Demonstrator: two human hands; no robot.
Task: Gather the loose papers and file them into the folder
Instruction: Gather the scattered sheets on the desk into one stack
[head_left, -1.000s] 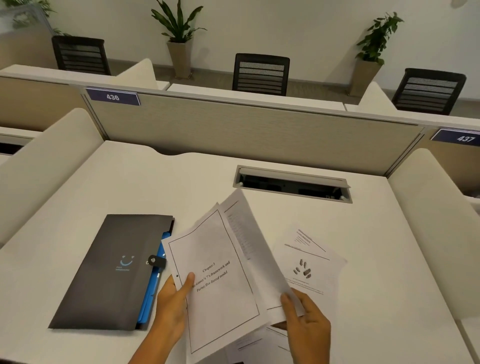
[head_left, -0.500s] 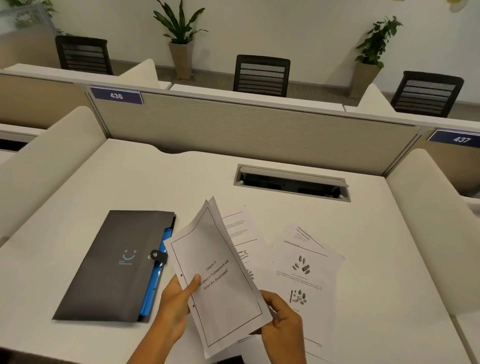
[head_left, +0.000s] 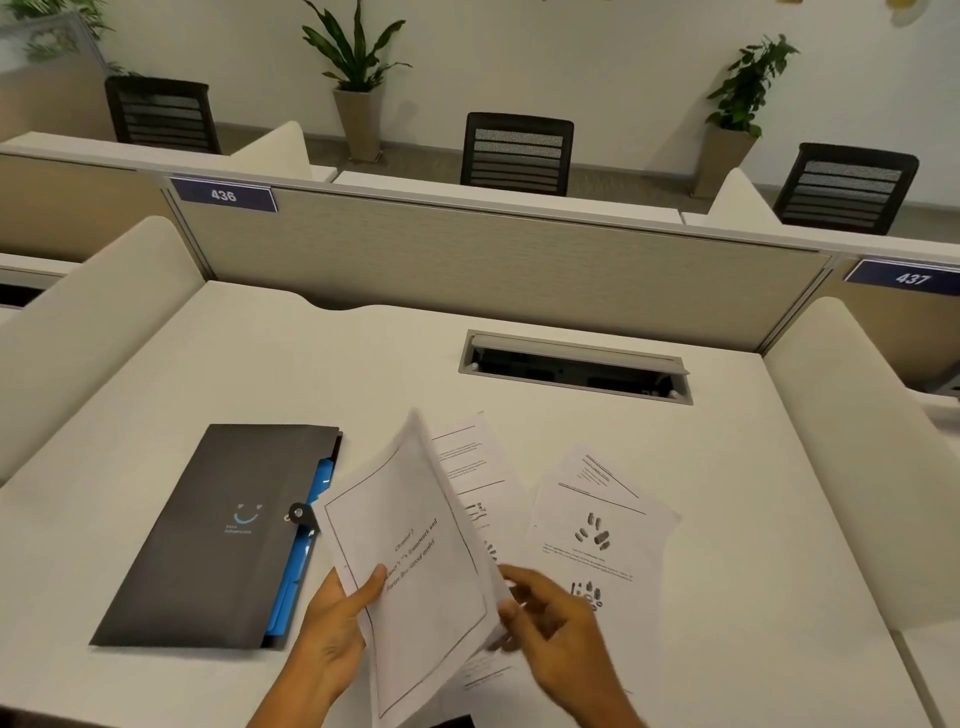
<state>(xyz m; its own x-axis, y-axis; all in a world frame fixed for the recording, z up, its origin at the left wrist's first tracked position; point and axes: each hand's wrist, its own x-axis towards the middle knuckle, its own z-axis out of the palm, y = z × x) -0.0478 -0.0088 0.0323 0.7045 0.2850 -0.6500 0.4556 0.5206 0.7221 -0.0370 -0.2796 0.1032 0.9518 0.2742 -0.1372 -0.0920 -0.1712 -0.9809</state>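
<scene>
My left hand (head_left: 340, 618) grips a small stack of white papers (head_left: 415, 561) by its lower left edge, tilted up off the desk; the top sheet has a bordered title page. My right hand (head_left: 550, 618) is blurred just right of the stack, fingers apart, over the sheets on the desk and apparently off the stack. Two loose sheets lie flat: one with text (head_left: 478, 467) partly behind the stack, one with small pictures (head_left: 597, 525) to the right. The dark grey folder (head_left: 223, 535) lies closed at the left, blue inner edge showing, snap tab on its right side.
The white desk (head_left: 727, 519) has a cable slot (head_left: 574, 366) at the back centre. A beige partition (head_left: 493, 260) closes the far edge, with low cream dividers on both sides. Chairs and potted plants stand beyond.
The right hand has come off the stack's lower right corner and moved right over the flat sheets. The stack stays in my left hand, tilted a little more upright.
</scene>
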